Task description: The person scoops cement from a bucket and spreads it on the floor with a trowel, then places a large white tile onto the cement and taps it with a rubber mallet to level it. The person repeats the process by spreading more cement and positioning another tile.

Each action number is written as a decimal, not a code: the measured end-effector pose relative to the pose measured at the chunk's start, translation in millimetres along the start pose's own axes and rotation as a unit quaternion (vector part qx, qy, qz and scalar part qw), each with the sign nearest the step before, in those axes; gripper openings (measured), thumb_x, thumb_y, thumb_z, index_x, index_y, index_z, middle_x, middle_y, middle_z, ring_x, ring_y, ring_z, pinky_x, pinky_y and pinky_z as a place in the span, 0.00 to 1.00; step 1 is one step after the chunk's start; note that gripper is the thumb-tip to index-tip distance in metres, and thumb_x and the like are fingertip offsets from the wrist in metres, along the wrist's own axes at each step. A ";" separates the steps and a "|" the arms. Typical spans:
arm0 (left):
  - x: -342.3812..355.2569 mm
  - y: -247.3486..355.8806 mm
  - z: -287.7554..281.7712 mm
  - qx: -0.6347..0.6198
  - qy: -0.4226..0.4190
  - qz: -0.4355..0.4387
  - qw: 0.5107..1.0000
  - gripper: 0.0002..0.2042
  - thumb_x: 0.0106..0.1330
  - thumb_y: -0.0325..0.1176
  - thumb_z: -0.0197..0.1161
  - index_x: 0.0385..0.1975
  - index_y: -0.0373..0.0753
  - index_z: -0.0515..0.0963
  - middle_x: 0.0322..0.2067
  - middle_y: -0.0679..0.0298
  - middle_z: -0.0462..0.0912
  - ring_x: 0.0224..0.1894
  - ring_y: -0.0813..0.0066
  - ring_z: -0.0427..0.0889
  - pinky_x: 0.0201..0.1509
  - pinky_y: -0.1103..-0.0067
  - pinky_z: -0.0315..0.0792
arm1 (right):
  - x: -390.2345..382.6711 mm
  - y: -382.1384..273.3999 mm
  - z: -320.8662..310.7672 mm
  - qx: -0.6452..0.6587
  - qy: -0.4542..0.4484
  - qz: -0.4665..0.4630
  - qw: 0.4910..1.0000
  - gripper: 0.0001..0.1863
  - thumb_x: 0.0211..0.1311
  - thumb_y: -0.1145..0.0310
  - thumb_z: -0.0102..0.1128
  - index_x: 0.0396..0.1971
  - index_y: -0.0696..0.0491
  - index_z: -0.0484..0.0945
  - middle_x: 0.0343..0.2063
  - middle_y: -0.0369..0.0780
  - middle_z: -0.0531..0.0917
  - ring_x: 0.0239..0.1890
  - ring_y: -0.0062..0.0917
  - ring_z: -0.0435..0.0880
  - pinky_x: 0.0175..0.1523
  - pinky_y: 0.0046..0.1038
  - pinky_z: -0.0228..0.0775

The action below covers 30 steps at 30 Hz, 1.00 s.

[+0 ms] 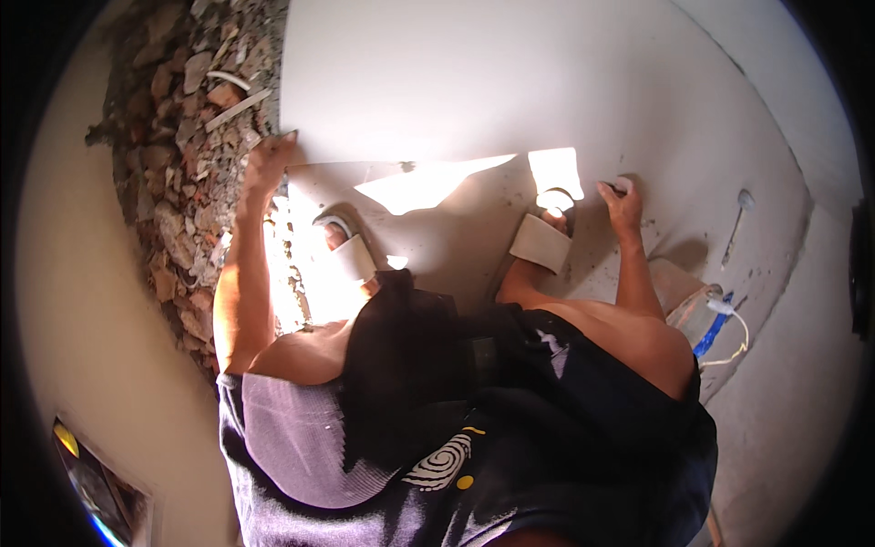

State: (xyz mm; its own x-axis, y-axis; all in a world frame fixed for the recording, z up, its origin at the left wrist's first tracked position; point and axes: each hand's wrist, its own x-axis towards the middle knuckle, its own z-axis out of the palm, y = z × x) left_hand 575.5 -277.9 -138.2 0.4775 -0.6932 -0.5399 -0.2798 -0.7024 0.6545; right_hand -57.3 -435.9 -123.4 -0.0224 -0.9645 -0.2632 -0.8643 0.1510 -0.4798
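A large pale slab (410,82), smooth like a floor tile, lies ahead of me. At its near left corner my left hand (268,162) is closed, with the fingers curled against the edge beside the rubble. My right hand (624,202) is low over the pale floor (437,246), to the right of my right foot. Its thumb and fingers are bent together around a small dark spot; whether that is an object or shadow is unclear. My feet, in slippers (541,242) with wide pale straps, are planted between my hands.
Broken brick and mortar rubble (173,219) fills a strip on the left beside a beige wall (73,246). To the right lie a blue-handled thing (713,328) and a white cord (746,333). Bright sunlight patches (428,187) fall near my feet.
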 end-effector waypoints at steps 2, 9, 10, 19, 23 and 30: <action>-1.6 5.7 0.3 0.027 0.017 -0.005 0.999 0.22 0.66 0.52 0.60 0.30 0.33 0.78 0.21 0.66 0.78 0.23 0.79 0.72 0.24 0.76 0.67 | -1.8 -1.1 0.9 -0.014 0.010 -0.051 0.999 0.28 0.52 0.55 0.73 0.43 0.63 0.76 0.37 0.46 0.80 0.39 0.33 0.79 0.46 0.33 0.71; -2.5 11.7 -4.8 0.081 -0.010 -0.017 0.997 0.26 0.65 0.58 0.57 0.32 0.34 0.79 0.25 0.62 0.79 0.30 0.70 0.76 0.36 0.71 0.72 | -0.1 0.6 5.1 -0.096 0.017 -0.028 0.995 0.28 0.55 0.53 0.71 0.44 0.62 0.76 0.38 0.46 0.80 0.42 0.37 0.78 0.49 0.34 0.70; -4.1 8.9 -7.6 0.075 -0.009 -0.036 0.997 0.27 0.65 0.58 0.58 0.33 0.33 0.79 0.26 0.60 0.79 0.30 0.69 0.76 0.36 0.70 0.72 | -0.4 1.9 5.1 -0.110 0.021 -0.013 0.994 0.27 0.55 0.53 0.70 0.44 0.62 0.77 0.39 0.46 0.80 0.42 0.37 0.78 0.49 0.34 0.70; 4.6 -2.3 0.7 0.083 0.027 0.080 0.993 0.23 0.68 0.55 0.58 0.24 0.38 0.75 0.16 0.68 0.72 0.18 0.80 0.68 0.22 0.74 0.64 | -7.2 1.6 4.2 -0.141 0.054 -0.068 0.986 0.25 0.58 0.50 0.66 0.43 0.57 0.77 0.39 0.45 0.80 0.41 0.39 0.80 0.45 0.36 0.72; 1.7 -1.4 4.3 0.074 0.025 0.019 0.997 0.25 0.66 0.60 0.57 0.18 0.44 0.68 0.12 0.73 0.61 0.16 0.82 0.58 0.19 0.76 0.54 | -9.9 -1.9 4.6 -0.126 0.070 -0.070 0.987 0.26 0.55 0.48 0.68 0.41 0.57 0.78 0.35 0.46 0.81 0.38 0.40 0.80 0.44 0.36 0.71; 2.7 -6.8 3.4 0.008 0.006 0.082 0.997 0.19 0.69 0.50 0.59 0.32 0.38 0.76 0.18 0.69 0.68 0.19 0.78 0.64 0.21 0.75 0.62 | -10.9 1.7 7.9 -0.167 0.048 -0.055 0.983 0.28 0.56 0.46 0.65 0.41 0.57 0.77 0.38 0.47 0.80 0.40 0.42 0.81 0.43 0.39 0.73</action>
State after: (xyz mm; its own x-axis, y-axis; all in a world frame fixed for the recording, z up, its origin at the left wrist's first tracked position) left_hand 575.9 -275.6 -145.9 0.4335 -0.7968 -0.4209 -0.3685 -0.5830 0.7241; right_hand -54.6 -423.4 -128.0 0.0473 -0.9894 -0.1373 -0.9806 -0.0198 -0.1952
